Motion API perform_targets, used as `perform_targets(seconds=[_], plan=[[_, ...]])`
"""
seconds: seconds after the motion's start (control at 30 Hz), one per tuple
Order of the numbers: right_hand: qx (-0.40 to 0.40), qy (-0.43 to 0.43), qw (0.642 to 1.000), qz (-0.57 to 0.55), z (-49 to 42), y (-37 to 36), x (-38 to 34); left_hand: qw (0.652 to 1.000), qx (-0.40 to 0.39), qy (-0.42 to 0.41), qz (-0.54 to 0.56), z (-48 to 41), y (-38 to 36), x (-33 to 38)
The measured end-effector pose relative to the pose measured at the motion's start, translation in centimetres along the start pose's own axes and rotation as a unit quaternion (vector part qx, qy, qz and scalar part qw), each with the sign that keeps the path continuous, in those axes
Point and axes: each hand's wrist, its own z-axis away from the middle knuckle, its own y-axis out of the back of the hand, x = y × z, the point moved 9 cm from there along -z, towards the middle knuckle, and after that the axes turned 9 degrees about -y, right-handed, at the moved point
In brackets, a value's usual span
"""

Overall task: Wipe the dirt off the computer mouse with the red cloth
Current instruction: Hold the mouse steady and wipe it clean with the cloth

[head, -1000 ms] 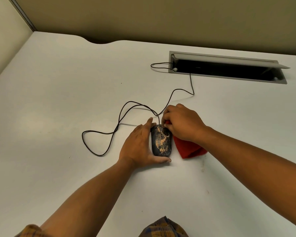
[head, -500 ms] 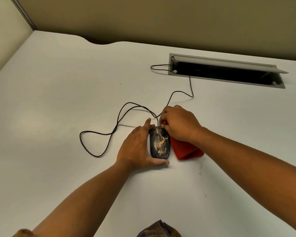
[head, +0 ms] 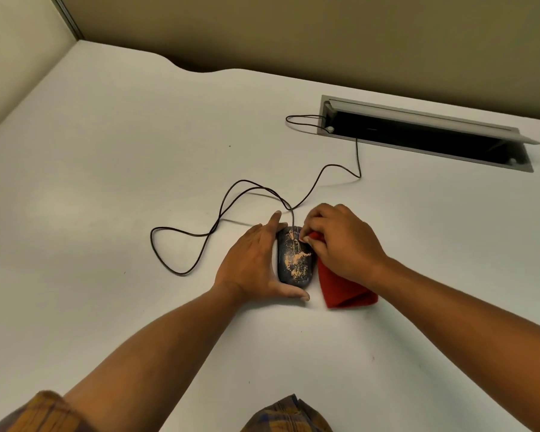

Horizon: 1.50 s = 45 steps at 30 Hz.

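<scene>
A dark computer mouse lies on the white desk, its top speckled with orange-tan dirt. My left hand cups it from the left, thumb curled round its near end, fingers along its far left side. My right hand is closed on a bunched red cloth, whose loose end lies on the desk to the right of the mouse. The right fingertips and a bit of red cloth touch the mouse's far right edge.
The mouse's black cable loops across the desk to the left and runs back into an open grey cable tray set in the desk at the back right. Beige partition walls stand behind and to the left.
Both hands keep their hold. The right hand with the cloth has shifted slightly along the mouse's far right edge; the camera view has shifted a little.
</scene>
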Motion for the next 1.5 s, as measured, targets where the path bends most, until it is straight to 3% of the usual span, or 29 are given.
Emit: perform_targets(seconds=[0.67, 1.13, 1.3, 1.5], plan=[[0.026, 0.012, 0.998, -0.052, 2.0, -0.2, 1.1, 1.0, 0.001, -0.006, -0.001, 0.0, 0.2, 0.3], [0.032, 0.055, 0.998, 0.006, 1.2, 0.0, -0.8, 1.0, 0.004, -0.013, 0.0, 0.0, 0.4, 0.6], [0.011, 0.118, 0.992, 0.05, 2.1, -0.1, -1.5, 1.0, 0.003, -0.012, -0.005, 0.0, 0.4, 0.5], [0.008, 0.086, 0.996, 0.037, 0.6, 0.0, -1.1, 1.0, -0.001, -0.01, -0.007, -0.1, 0.3, 0.4]])
